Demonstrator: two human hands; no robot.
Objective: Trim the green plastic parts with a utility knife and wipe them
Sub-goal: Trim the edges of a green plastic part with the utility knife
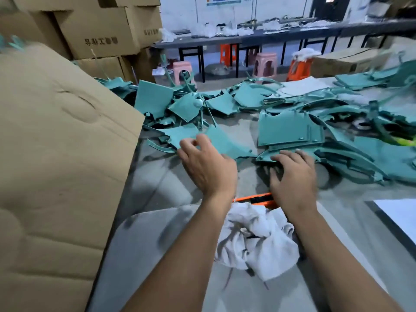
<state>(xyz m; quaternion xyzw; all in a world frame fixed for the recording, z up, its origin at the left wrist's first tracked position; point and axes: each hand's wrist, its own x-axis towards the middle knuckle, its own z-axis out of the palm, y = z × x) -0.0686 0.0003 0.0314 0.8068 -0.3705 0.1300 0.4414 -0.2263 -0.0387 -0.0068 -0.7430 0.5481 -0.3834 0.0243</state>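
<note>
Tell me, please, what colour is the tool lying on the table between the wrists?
Orange with black, on the knife, seen in the head view.

Teal-green flat plastic parts (pixel 288 128) lie heaped across my grey worktable (pixel 247 293). A crumpled white cloth rag (pixel 254 239) shows grey smudges beside an orange-and-black utility knife (pixel 254 198). Plain brown cardboard boxes (pixel 94 37) carry dark print; pink and orange plastic stools (pixel 264 64) stand beyond.
</note>
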